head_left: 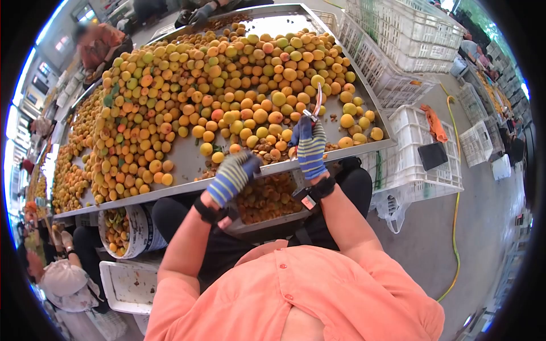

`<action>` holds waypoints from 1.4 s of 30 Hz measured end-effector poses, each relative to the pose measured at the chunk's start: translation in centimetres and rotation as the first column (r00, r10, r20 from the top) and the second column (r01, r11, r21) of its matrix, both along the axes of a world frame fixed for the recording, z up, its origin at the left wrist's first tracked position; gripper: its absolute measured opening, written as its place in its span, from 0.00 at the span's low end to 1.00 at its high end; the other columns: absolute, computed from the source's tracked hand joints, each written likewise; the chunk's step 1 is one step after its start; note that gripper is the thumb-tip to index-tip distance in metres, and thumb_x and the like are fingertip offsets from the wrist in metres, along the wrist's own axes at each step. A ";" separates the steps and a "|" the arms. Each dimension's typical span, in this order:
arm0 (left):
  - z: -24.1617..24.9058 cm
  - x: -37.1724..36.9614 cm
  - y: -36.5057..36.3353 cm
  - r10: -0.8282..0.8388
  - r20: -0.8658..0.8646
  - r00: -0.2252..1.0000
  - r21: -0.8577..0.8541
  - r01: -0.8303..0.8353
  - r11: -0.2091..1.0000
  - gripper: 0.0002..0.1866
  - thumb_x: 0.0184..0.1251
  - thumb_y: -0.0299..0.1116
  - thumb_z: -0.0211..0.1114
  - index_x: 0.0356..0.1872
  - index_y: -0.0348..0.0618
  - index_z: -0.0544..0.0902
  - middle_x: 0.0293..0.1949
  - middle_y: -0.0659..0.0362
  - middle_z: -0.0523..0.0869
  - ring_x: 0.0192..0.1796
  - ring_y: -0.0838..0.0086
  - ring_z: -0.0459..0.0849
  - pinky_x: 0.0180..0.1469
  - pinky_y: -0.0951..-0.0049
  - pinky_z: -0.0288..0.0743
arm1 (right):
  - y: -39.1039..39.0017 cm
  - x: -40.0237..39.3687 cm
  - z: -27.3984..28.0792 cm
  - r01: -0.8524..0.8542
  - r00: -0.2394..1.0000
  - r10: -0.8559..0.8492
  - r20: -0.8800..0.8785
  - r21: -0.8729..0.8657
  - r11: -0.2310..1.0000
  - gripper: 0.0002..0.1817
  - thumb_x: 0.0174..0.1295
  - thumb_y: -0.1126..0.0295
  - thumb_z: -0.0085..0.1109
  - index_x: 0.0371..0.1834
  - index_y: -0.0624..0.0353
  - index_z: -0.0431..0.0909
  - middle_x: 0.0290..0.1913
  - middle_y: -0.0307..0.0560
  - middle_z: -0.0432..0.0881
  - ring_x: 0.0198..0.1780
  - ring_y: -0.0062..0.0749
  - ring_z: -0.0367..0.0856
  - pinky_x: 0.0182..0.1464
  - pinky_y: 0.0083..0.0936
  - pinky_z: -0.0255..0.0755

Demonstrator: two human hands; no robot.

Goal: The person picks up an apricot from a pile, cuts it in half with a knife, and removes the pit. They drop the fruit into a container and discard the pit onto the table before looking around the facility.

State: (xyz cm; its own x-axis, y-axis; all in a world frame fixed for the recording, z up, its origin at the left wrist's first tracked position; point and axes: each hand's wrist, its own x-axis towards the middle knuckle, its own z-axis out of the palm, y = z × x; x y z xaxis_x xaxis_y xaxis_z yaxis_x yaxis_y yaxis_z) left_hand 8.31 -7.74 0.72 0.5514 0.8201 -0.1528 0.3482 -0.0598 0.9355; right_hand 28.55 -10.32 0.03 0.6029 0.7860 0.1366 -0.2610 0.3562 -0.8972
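Observation:
Many orange and yellow-green fruits (153, 85) lie heaped on a metal table (273, 24) with a raised rim. My right hand (311, 149), in a blue and yellow striped glove, is wrapped round a curved metal tool (318, 102) at the table's front edge. Its jaws point up over the fruits. My left hand (232, 176), gloved alike and blurred, is at the front rim to the left; its fingers are curled, and what they hold, if anything, cannot be made out. Brown scraps and cut fruit lie near both hands.
Below the front rim is a tray of orange pieces (270, 199). A white bucket of fruit (131, 230) and a white tub (129, 287) stand left. White crates (415, 153) and a yellow hose (457, 227) are right. Co-workers sit at the far left and behind the table.

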 end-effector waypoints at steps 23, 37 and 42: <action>1.4 5.6 14.1 0.055 -0.863 0.501 0.349 0.515 0.783 0.24 0.56 0.34 0.65 0.54 0.38 0.75 0.51 0.43 0.79 0.56 0.51 0.76 0.59 0.60 0.71 | -4.9 -0.1 -0.5 -0.207 0.976 0.198 -0.089 -0.110 0.972 0.13 0.70 0.57 0.49 0.35 0.55 0.70 0.19 0.30 0.65 0.17 0.12 0.61 0.18 0.13 0.56; 1.2 -0.5 3.1 0.413 0.730 0.544 -0.643 0.342 0.685 0.19 0.67 0.44 0.61 0.48 0.39 0.76 0.38 0.58 0.80 0.31 0.78 0.73 0.30 0.82 0.69 | -5.7 -3.9 0.7 -0.124 0.760 0.102 0.642 -0.010 0.992 0.13 0.69 0.65 0.52 0.43 0.65 0.75 0.28 0.36 0.77 0.27 0.15 0.71 0.27 0.16 0.66; 0.8 -1.0 -0.9 0.436 0.769 0.467 -0.617 0.363 0.699 0.21 0.68 0.47 0.58 0.52 0.41 0.74 0.40 0.59 0.78 0.33 0.77 0.71 0.32 0.79 0.68 | -7.3 -5.3 2.5 -0.223 0.721 0.329 0.610 -0.245 0.944 0.15 0.66 0.63 0.54 0.40 0.68 0.76 0.29 0.63 0.80 0.33 0.56 0.79 0.33 0.40 0.71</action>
State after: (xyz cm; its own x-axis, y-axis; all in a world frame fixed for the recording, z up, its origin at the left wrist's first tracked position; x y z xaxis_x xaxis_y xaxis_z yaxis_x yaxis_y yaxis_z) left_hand 7.36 -8.61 1.56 0.6784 0.7269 -0.1071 -0.6136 0.6406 0.4615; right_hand 23.21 -17.65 2.50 0.1698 0.9454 0.2782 0.3204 0.2140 -0.9228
